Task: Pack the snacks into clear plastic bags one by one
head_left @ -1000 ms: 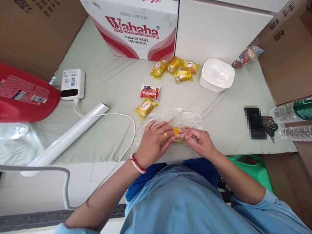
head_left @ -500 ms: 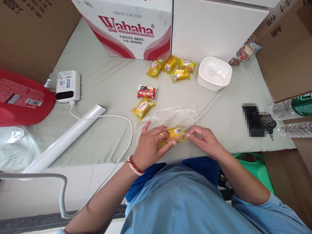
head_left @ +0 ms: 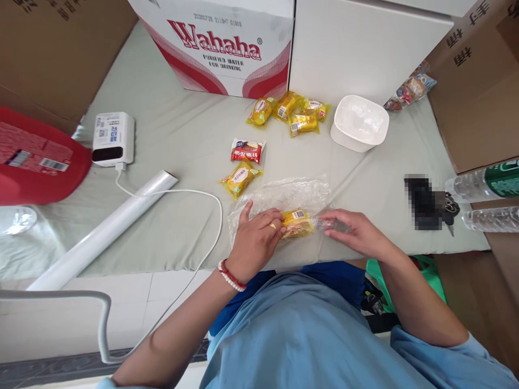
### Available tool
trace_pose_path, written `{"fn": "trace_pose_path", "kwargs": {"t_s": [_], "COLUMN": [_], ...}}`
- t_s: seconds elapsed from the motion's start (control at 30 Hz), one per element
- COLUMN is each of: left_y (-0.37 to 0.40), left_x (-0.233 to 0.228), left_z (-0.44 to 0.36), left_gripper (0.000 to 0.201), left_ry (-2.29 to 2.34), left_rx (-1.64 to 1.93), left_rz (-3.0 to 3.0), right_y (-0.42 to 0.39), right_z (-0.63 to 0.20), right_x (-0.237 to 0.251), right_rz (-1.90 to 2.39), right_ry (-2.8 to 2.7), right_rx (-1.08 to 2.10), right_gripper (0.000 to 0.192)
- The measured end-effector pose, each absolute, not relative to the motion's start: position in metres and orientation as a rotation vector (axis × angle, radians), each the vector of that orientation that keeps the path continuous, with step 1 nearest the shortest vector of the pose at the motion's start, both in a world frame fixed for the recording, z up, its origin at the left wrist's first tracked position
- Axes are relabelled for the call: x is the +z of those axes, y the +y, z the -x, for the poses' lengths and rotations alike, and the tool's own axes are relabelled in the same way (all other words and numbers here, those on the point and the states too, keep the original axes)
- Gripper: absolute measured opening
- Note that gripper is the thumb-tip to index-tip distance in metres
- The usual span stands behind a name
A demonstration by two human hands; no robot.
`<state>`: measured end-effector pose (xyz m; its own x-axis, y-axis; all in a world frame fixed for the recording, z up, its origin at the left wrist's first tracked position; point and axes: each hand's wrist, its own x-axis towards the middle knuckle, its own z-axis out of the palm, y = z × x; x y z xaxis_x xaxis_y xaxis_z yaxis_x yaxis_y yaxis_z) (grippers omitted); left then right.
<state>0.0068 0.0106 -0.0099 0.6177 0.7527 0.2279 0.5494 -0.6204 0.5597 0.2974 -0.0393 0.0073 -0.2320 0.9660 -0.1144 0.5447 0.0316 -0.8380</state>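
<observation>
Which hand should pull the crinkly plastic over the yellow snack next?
Probably the right hand: it already pinches the clear plastic wrap just beside the yellow snack packet. The left hand lies on the packet's other end, pressing it down, so it looks busy.

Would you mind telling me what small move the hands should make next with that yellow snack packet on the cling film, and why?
Probably the right hand should draw the film end it pinches over the yellow packet. The left hand presses the packet's left side down on the clear film sheet, and most of the sheet lies loose behind the packet, not yet folded over it.
</observation>
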Motion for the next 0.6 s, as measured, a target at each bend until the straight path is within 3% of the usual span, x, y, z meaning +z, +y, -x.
{"fn": "trace_pose_path", "kwargs": {"t_s": [0.13, 0.23, 0.33, 0.47, 0.6], "left_y": [0.01, 0.009, 0.007, 0.007, 0.009], "left_x": [-0.011, -0.012, -0.012, -0.012, -0.011], "left_z": [-0.007, -0.007, -0.009, -0.009, 0.0], "left_gripper": [0.019, 0.019, 0.019, 0.018, 0.017], "left_ry": [0.994, 0.969, 0.966, 0.967, 0.972], "left_rx": [0.669, 0.69, 0.691, 0.7, 0.67], "left_rz": [-2.439, -2.448, -2.452, -2.447, -2.282], "right_y": [-0.037, -0.034, -0.032, -0.025, -0.015], "right_z": [-0.327, -0.327, -0.297, -0.245, -0.227], "right_x": [0.009, 0.017, 0.03, 0.026, 0.003], "right_rz": [1.725, 1.85, 1.637, 1.25, 1.295], "right_ry": [-1.598, -1.55, -1.794, -2.208, -2.17], "right_rx": [1.112, 0.746, 0.47, 0.55, 0.587], "right_gripper": [0.029, 0.025, 0.014, 0.016, 0.018]}}
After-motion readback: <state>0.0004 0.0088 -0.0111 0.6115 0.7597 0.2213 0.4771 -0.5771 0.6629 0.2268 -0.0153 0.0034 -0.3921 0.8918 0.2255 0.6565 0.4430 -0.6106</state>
